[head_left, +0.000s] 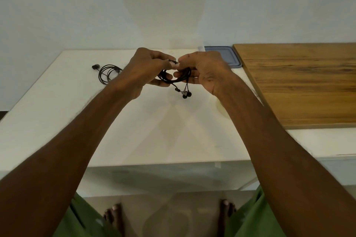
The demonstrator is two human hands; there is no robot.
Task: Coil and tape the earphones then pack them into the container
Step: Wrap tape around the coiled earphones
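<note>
- Both hands up over the white table (134,136): left hand (143,72) and right hand (205,72) each grasp the coiled black earphones (174,80), buds dangling below.
- Fingertips pinch something small above the coil, possibly tape.
- Second earphone coil (107,72) lies far left; grey lid (223,53) far right.

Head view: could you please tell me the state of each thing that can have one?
Held earphones: coiled, earbuds dangling.
Left hand: grips that coil.
Right hand: pinches the same coil.
Second earphones: coiled, lying on the table, untouched.
Grey container: partly hidden; open or closed unclear.
</note>
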